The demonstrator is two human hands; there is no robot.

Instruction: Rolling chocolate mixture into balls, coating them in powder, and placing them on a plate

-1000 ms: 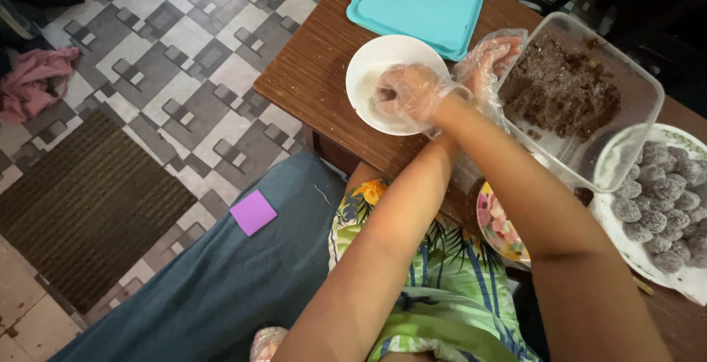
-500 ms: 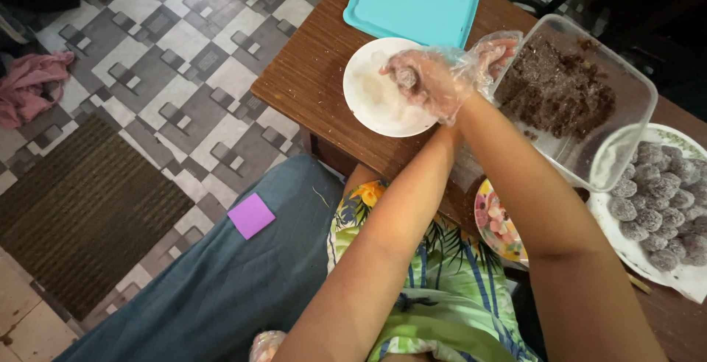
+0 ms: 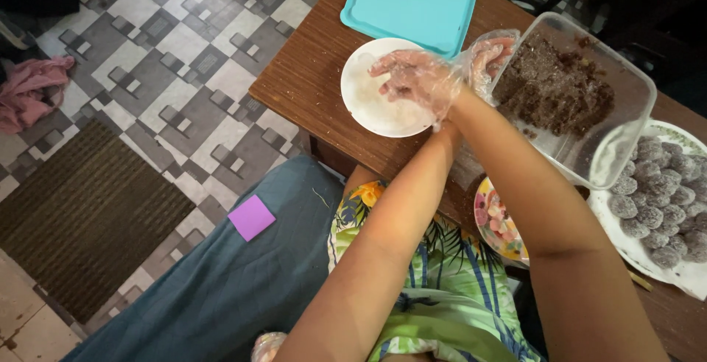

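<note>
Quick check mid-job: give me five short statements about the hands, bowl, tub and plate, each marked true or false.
1. Both hands wear clear plastic gloves. True: the left hand and right hand are both gloved.
2. The left hand is over the white bowl. True.
3. The teal lid is shut on the clear tub. False: it lies flat on the table, beside the open tub.
4. The tub holds a dark brown mix. True.
5. The plate at right is bare. False: it holds many coated balls.
</note>
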